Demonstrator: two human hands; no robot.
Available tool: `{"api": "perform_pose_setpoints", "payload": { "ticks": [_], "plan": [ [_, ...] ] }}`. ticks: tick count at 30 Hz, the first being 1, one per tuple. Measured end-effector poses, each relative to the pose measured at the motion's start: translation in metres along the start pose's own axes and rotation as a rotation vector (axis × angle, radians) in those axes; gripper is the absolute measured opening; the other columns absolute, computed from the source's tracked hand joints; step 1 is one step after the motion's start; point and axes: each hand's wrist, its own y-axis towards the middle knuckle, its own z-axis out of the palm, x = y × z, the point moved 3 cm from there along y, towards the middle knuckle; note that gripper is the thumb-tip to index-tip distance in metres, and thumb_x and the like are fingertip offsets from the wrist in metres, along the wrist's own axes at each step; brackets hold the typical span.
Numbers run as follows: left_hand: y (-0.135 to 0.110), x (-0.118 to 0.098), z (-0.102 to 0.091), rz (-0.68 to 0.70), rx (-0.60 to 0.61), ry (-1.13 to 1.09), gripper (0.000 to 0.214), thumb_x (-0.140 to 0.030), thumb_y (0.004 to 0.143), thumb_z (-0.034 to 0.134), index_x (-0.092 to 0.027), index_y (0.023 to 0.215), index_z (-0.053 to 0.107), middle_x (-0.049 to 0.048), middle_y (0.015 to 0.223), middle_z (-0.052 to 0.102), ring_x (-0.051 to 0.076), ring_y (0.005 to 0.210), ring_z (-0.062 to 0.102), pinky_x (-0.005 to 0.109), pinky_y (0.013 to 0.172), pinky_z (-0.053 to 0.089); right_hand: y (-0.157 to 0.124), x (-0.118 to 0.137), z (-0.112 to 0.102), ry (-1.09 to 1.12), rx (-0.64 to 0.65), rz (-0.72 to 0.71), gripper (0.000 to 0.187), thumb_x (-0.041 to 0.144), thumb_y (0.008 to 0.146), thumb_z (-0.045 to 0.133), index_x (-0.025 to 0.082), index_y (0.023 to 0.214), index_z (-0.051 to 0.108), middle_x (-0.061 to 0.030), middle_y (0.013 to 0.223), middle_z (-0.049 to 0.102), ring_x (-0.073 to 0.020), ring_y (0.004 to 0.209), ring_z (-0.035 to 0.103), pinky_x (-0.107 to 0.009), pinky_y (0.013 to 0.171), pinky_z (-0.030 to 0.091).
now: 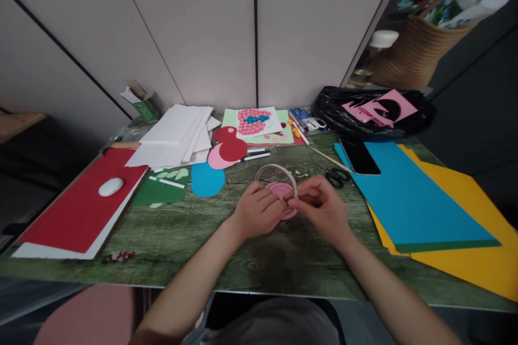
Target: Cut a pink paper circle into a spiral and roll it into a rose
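In the middle of the table, my left hand [261,209] is closed over a pink paper spiral [279,188], which shows concentric curved cuts. My right hand [324,207] faces it from the right, thumb and fingers pinched on the paper close to the left fingertips. The exact spot of the pinch is partly hidden by the fingers. A pale, narrow curved band [279,167] arches just behind the hands and ends beside my right fingertips. I cannot tell whether it belongs to the spiral.
Black scissors [338,177] lie right of my hands, with a phone [360,156] on blue paper [421,194] beyond. At left are red paper [84,199], a white oval object [110,187] and white sheets [174,135]. Paper cutouts [208,179] and a dotted picture [257,121] lie behind.
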Motion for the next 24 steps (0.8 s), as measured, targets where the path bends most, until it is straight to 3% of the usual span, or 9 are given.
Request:
{"api": "perform_pose_setpoints", "payload": {
  "ticks": [7, 10, 13, 15, 18, 24],
  "plan": [
    [0.0021, -0.0005, -0.0020, -0.002, -0.002, 0.010, 0.007, -0.022, 0.077, 0.055, -0.016, 0.073, 0.053, -0.0006, 0.061, 0.061, 0.012, 0.059, 0.052, 0.029, 0.061, 0.030, -0.0003, -0.0011, 0.0002, -0.068, -0.005, -0.034, 0.025, 0.025, 0.068, 0.068, 0.023, 0.073, 0.043, 0.0031, 0.064, 0.060, -0.0134, 0.057, 0.059, -0.023, 0.045, 0.042],
    [0.0020, -0.0008, -0.0030, -0.021, -0.013, 0.009, 0.006, -0.021, 0.076, 0.055, -0.016, 0.073, 0.053, 0.0001, 0.060, 0.060, 0.012, 0.059, 0.052, 0.029, 0.061, 0.030, -0.0017, -0.0029, -0.0006, -0.145, -0.036, -0.068, 0.032, 0.027, 0.069, 0.068, 0.024, 0.093, 0.048, 0.0018, 0.071, 0.065, -0.0114, 0.049, 0.054, -0.022, 0.040, 0.039],
    [0.0001, 0.0003, -0.0036, -0.055, -0.029, 0.027, 0.007, -0.021, 0.074, 0.055, -0.016, 0.069, 0.052, -0.0002, 0.056, 0.056, 0.013, 0.056, 0.049, 0.030, 0.059, 0.029, -0.0018, -0.0015, -0.0031, -0.375, -0.055, -0.180, 0.044, 0.026, 0.072, 0.066, 0.026, 0.113, 0.049, -0.0007, 0.085, 0.069, -0.0103, 0.048, 0.054, -0.023, 0.043, 0.042],
    [-0.0013, 0.0014, -0.0036, -0.070, -0.031, 0.042, 0.009, -0.021, 0.073, 0.054, -0.016, 0.065, 0.051, -0.0009, 0.053, 0.054, 0.013, 0.054, 0.047, 0.030, 0.058, 0.028, -0.0015, 0.0011, -0.0040, -0.535, -0.048, -0.303, 0.035, 0.024, 0.077, 0.060, 0.027, 0.111, 0.055, -0.0016, 0.095, 0.068, -0.0128, 0.065, 0.062, -0.025, 0.057, 0.048],
    [-0.0020, 0.0026, -0.0037, -0.080, -0.026, 0.061, 0.012, -0.021, 0.073, 0.053, -0.017, 0.062, 0.050, -0.0014, 0.052, 0.052, 0.012, 0.053, 0.045, 0.030, 0.057, 0.028, -0.0017, 0.0044, -0.0048, -0.633, -0.049, -0.459, 0.024, 0.018, 0.082, 0.052, 0.027, 0.102, 0.062, -0.0007, 0.097, 0.068, -0.0150, 0.087, 0.062, -0.029, 0.079, 0.048],
    [0.0009, 0.0025, -0.0038, -0.047, 0.009, 0.117, 0.017, -0.021, 0.074, 0.051, -0.017, 0.059, 0.048, -0.0016, 0.051, 0.050, 0.012, 0.053, 0.044, 0.030, 0.057, 0.027, -0.0031, 0.0059, -0.0042, -0.743, -0.097, -0.531, 0.017, 0.018, 0.080, 0.054, 0.024, 0.092, 0.065, -0.0031, 0.088, 0.067, -0.0159, 0.082, 0.061, -0.028, 0.073, 0.048]
  ]
}}
